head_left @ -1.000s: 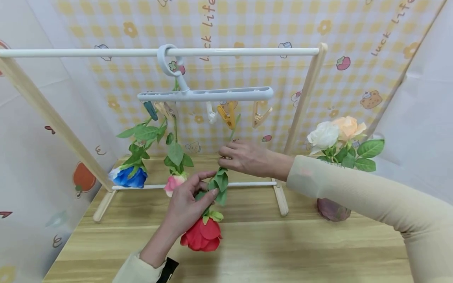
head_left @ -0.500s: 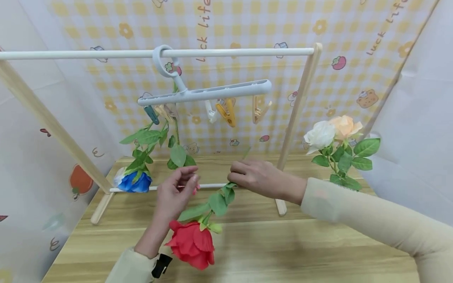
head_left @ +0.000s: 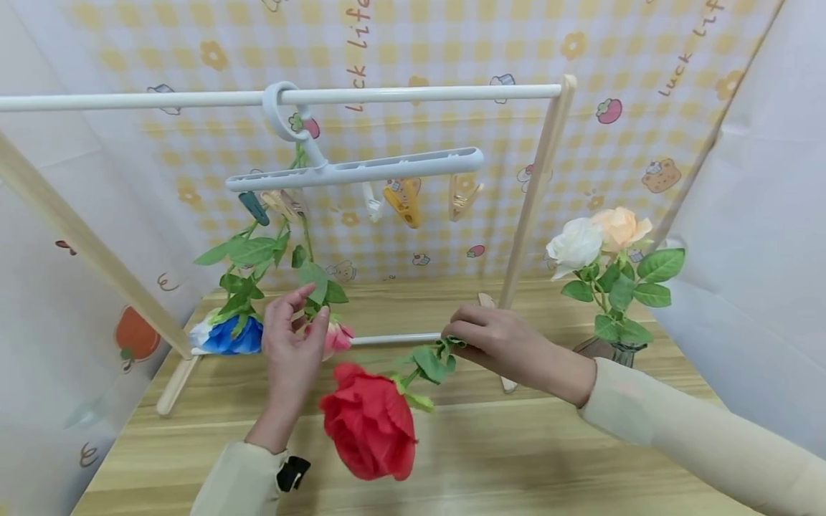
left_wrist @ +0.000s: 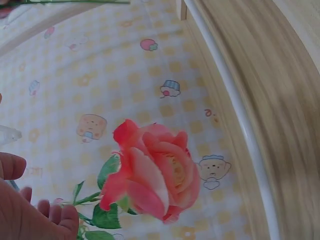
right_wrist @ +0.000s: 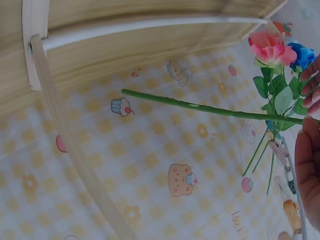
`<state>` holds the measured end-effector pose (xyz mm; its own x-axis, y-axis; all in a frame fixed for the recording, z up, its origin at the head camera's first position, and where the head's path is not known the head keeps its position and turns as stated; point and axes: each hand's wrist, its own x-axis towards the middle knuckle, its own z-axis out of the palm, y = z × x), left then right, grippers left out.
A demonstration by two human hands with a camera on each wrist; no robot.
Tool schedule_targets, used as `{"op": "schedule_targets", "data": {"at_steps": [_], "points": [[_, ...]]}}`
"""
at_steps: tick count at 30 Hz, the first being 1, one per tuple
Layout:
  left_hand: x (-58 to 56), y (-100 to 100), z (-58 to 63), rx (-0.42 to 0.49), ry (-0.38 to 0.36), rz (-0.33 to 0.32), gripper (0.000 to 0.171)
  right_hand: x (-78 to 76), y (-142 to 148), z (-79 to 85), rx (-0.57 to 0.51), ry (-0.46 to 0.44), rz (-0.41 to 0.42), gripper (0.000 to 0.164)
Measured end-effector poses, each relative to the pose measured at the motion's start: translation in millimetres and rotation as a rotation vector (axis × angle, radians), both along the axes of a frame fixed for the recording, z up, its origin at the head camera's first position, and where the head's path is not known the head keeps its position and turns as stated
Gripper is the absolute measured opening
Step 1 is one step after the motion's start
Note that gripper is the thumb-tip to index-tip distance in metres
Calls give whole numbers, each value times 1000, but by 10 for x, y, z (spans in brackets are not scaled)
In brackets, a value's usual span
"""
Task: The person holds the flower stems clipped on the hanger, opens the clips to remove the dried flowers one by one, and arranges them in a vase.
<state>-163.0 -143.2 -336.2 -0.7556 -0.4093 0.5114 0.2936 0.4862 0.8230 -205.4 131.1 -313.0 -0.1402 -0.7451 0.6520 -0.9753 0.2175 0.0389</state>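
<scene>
My right hand [head_left: 503, 351] pinches the green stem of a red rose [head_left: 369, 423], whose bloom leans toward the viewer. In the right wrist view the bare stem [right_wrist: 190, 105] juts out past the fingers. My left hand [head_left: 292, 351] holds nothing; its fingers are loosely bent beside a hanging pink rose [head_left: 337, 337]. That pink bloom [left_wrist: 160, 175] fills the middle of the left wrist view. A blue rose [head_left: 234, 334] hangs head-down left of the left hand. Clothespins grip these two hanging stems under a pale blue hanger [head_left: 361, 170]; white, yellow and beige clothespins [head_left: 401, 203] hang there without flowers.
The hanger hooks over the white top rod [head_left: 413, 94] of a wooden rack [head_left: 538, 186]. A lower white rod [head_left: 393, 338] crosses behind the hands. At right, a glass vase [head_left: 622, 352] holds a white rose [head_left: 576, 246] and a peach rose [head_left: 621, 228]. A checked cloth [head_left: 413, 251] hangs behind.
My left hand has let go of the red rose and drawn left. The right hand has moved down and right with the stem, and the bloom has tilted up toward the camera.
</scene>
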Motion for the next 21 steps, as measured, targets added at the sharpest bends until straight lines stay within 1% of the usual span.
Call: {"op": "schedule_targets", "data": {"at_steps": [4, 7, 8, 11, 14, 17, 18, 19, 21], "points": [[-76, -20, -29, 24, -8, -1, 41, 52, 164, -23, -33, -140, -38, 31], [-135, -39, -59, 16, -19, 4, 49, 97, 315, -42, -77, -214, -86, 9], [-155, -44, -71, 8, -26, 10, 51, 111, 370, -48, -98, -225, -102, 8], [-213, -56, -106, -19, -38, 25, 56, 154, 530, -60, -174, -246, -135, 30], [-253, -61, -134, -31, -62, 23, 58, 199, 688, -71, -247, -268, -162, 34], [-285, -58, -152, -20, -104, 8, 60, 222, 826, -94, -312, -250, -213, 38], [-296, -55, -159, -18, -118, 7, 60, 227, 869, -103, -329, -255, -231, 37], [-306, -51, -162, -13, -137, 5, 61, 230, 907, -111, -348, -262, -248, 32], [-324, -43, -168, 6, -170, -6, 63, 241, 976, -119, -373, -286, -281, 14]]}}
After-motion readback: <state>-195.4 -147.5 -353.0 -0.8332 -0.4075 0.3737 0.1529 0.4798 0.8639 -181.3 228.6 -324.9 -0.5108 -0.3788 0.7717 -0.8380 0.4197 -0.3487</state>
